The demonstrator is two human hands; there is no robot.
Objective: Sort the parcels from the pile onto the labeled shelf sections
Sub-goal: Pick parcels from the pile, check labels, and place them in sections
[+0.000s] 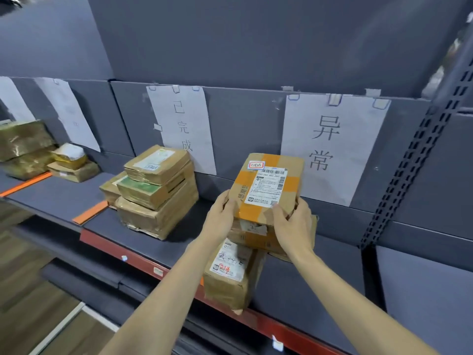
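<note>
I hold a cardboard parcel (266,187) with orange tape, a white shipping label and a small red-framed sticker. My left hand (222,216) grips its left side and my right hand (291,224) grips its lower right corner. The parcel sits on top of another brown parcel (256,237) on the grey shelf (179,234). In front of that stack stands a taller parcel (230,280) with a handwritten label, at the shelf's front edge. Behind them hangs a paper sign (330,147) with two large characters. A second sign (183,126) hangs to the left.
A stack of several brown parcels (156,193) stands under the left sign. More parcels (38,149) lie in the far-left sections. Orange strips (90,212) mark section borders. A black perforated upright (414,155) bounds the shelf at right. A lower shelf (84,275) shows below.
</note>
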